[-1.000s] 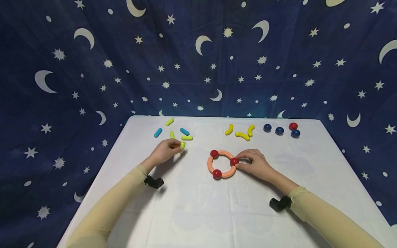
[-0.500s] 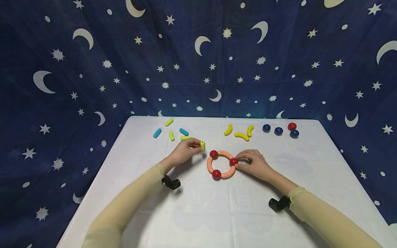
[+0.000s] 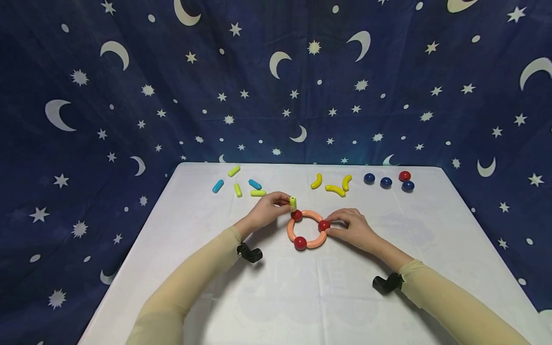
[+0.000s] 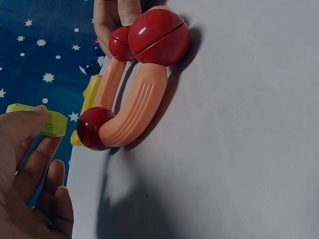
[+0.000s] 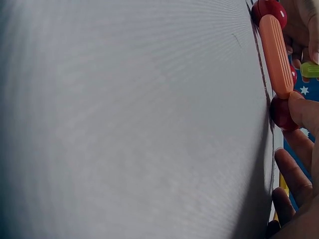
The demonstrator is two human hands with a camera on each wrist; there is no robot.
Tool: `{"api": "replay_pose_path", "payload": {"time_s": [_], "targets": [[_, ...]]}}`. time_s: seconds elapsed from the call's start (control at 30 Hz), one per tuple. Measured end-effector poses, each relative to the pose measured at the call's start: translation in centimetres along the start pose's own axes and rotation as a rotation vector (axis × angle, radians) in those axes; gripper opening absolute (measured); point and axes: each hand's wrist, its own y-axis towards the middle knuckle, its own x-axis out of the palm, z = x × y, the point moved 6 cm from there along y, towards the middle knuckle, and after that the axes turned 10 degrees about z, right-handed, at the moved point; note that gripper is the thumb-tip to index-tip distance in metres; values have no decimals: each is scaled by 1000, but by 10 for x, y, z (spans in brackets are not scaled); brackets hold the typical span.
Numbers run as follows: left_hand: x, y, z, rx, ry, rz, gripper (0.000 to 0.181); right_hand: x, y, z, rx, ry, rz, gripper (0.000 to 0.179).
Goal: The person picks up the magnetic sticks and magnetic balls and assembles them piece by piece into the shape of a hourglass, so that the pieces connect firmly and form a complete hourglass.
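A ring of three red balls and three curved peach rods (image 3: 291,231) lies flat on the table. My left hand (image 3: 269,210) pinches a short lime-green rod (image 3: 293,202) between thumb and fingers, upright above the ring's upper-left red ball (image 3: 296,215). In the left wrist view a small gap separates this rod (image 4: 55,124) from the nearest ball (image 4: 93,128). On the ring's right side, my right hand (image 3: 352,226) grips another red ball (image 3: 324,225) between thumb and fingers. The third red ball (image 3: 300,243) sits at the ring's near side, untouched.
Back left on the white table (image 3: 276,297) lie several lime-green rods (image 3: 238,190) and two blue rods (image 3: 255,184). Three curved yellow rods (image 3: 335,190) are at back centre. Dark blue balls (image 3: 385,182) and one red ball (image 3: 404,176) sit back right. Starry cloth (image 3: 276,105) hangs behind.
My left hand has carried the lime-green rod rightward from the loose rods to the ring's upper-left ball. My right hand has stayed on the right red ball.
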Motion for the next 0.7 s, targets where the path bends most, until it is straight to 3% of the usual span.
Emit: {"api": "replay_pose_path", "payload": {"time_s": [0.47, 0.7], "targets": [[8, 2, 2, 3, -14, -26, 25, 0, 0, 1, 12, 13, 3, 34], [11, 2, -5, -16, -3, -30, 26, 2, 0, 2, 10, 17, 2, 35]]}}
